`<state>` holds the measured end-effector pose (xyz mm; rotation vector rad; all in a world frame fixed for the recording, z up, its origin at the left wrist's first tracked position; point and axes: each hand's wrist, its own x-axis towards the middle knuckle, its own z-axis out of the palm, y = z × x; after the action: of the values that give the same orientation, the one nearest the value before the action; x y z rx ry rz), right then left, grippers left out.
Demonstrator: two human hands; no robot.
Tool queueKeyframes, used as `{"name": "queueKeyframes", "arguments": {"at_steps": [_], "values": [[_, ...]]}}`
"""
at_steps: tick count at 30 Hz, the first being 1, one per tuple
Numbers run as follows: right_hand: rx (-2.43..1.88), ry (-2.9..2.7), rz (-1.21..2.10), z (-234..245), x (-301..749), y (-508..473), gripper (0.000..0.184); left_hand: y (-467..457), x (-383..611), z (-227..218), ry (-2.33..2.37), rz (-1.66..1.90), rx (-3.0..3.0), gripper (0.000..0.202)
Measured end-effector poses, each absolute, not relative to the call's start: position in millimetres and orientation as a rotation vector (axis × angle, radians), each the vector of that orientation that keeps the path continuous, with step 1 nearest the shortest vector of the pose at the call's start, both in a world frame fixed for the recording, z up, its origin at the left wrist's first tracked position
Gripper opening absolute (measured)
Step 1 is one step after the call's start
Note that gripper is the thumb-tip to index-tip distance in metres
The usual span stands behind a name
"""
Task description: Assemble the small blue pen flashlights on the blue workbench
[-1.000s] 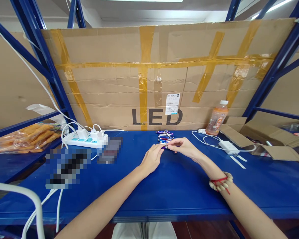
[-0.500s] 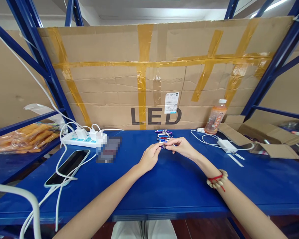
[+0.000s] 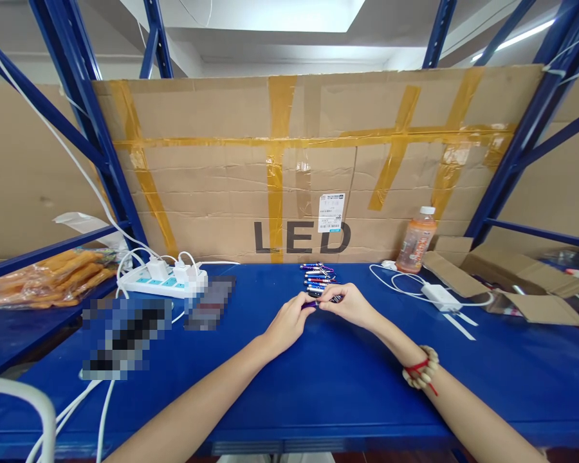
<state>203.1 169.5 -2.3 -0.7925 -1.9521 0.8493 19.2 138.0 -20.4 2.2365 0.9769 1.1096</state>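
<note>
My left hand (image 3: 289, 323) and my right hand (image 3: 348, 305) meet over the middle of the blue table, fingertips pinched. Between them is a small purple metallic piece (image 3: 311, 304), mostly covered by the fingers; its exact kind is too small to make out. Just beyond the hands lies a row of slim, shiny, pen-like sticks (image 3: 318, 275) in blue, red, silver and purple. A dark, patterned item (image 3: 336, 298) shows partly behind my right fingers.
A white power strip (image 3: 161, 281) with plugs and cables stands at left, near two blurred-out items. At right are an orange drink bottle (image 3: 416, 240), a white charger (image 3: 441, 296) and an open cardboard box (image 3: 540, 308). A large cardboard sheet (image 3: 212, 173) walls the back.
The camera view has tilted up, so the scene sits lower. Both hands stay together at the small purple piece, with the fingers slightly shifted around it.
</note>
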Motion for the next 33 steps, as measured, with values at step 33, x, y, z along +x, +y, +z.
{"name": "queueKeyframes", "arguments": {"at_steps": [33], "values": [[-0.719,-1.867,0.824,-0.5,204.7,175.8,0.035,142.8,26.4,-19.7,1.164,1.139,2.209,0.029]]}}
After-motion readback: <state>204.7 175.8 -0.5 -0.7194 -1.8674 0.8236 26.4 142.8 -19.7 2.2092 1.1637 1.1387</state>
